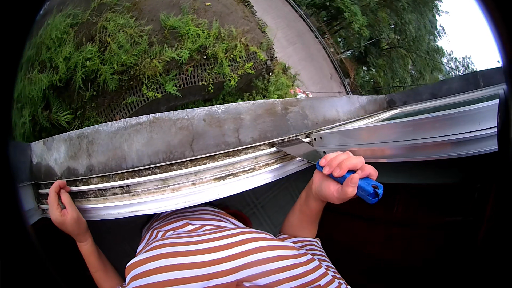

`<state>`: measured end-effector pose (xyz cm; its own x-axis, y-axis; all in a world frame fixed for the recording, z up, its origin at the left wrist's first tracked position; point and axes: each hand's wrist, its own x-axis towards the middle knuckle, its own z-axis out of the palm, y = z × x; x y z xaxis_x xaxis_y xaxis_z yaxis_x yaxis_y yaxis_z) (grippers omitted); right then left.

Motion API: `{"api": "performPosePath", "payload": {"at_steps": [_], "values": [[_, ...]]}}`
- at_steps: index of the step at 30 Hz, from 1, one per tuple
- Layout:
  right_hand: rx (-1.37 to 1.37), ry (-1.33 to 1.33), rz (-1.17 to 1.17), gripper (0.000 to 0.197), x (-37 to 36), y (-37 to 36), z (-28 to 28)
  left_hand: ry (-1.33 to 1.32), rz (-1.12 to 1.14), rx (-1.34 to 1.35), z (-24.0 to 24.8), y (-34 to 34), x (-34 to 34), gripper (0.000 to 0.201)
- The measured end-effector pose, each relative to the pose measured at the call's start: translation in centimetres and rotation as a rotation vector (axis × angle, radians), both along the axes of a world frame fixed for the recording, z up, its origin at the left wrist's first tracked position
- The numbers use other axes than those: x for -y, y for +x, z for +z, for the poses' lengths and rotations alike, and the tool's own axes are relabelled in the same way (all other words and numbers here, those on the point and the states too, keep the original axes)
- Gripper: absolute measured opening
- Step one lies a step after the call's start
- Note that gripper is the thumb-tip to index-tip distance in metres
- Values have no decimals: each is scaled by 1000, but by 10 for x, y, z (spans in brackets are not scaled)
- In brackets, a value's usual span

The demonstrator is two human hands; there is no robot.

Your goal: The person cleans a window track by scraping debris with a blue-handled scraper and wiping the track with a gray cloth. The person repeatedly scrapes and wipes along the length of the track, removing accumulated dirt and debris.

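My right hand (pixel 338 178) grips the blue handle of a scraper (pixel 368 188). Its wide metal blade (pixel 298 149) lies flat in the dirty window track (pixel 176 178), close to the end of a sliding metal frame (pixel 405 130). My left hand (pixel 64 210) rests on the track's rails at the far left, fingers curled over the inner rail, holding no tool. The track grooves are dark with grime along their length.
A weathered grey concrete ledge (pixel 186 133) runs beyond the track. Far below are weeds, a drainage grate (pixel 186 80) and a paved path (pixel 290 32), with trees at the right. My striped shirt (pixel 229 250) fills the lower middle.
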<state>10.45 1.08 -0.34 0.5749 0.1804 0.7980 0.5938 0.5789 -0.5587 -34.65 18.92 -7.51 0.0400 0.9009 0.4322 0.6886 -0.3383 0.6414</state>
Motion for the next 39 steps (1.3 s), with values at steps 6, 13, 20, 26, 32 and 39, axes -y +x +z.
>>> {"api": "performPosePath", "payload": {"at_steps": [6,13,20,26,32,39], "values": [[29,72,-64,29,3,0,-7,-14,10,-1,1,1,0,12],[47,101,-2,30,8,4,-13,-41,21,15,1,1,-2,13],[-4,100,-41,22,3,-1,-5,-52,22,3,-1,-4,-2,13],[8,77,-103,20,-2,-3,3,-51,-10,59,0,-1,-2,13],[-87,25,-24,23,-14,-2,29,-8,4,36,3,4,0,13],[-163,-138,49,19,-38,6,53,34,4,23,4,7,2,13]]}}
